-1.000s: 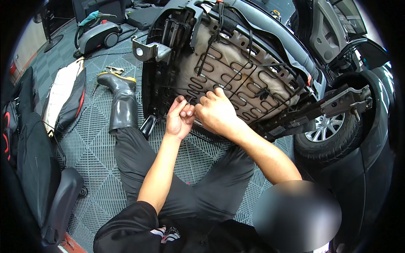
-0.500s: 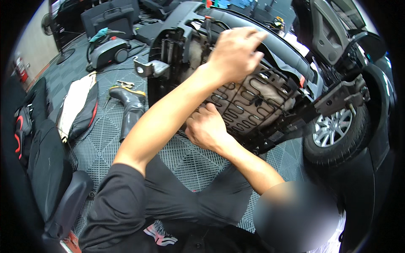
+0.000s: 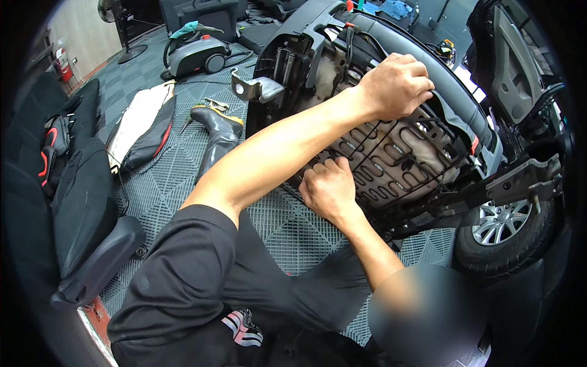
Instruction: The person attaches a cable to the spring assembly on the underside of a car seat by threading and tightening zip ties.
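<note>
A car seat lies tipped over in front of me, its underside turned up. Wavy wire springs [image 3: 400, 156] show over beige padding inside a black metal frame. Across the seat's upper part reaches my left hand [image 3: 397, 87], its fingers curled closed by the edge of the dark cover; what they hold is hidden. Nearer to me, my right hand [image 3: 330, 188] is closed in a fist against the frame's near left edge, beside the springs. Its fingertips are out of sight. A metal bracket [image 3: 260, 88] sticks out from the seat's left side.
Left of the seat are a black boot [image 3: 220, 131], a cream and black seat cover piece [image 3: 143, 119] and a grey canister cleaner [image 3: 199, 56]. Black seats [image 3: 82, 202] stand at far left. A wheel [image 3: 498, 229] and an open car door [image 3: 510, 73] bound the right.
My view has swung, so everything sits further right. My left hand has shifted slightly right along the seat, its looser fingers now curled in. The right hand stays at the frame edge.
</note>
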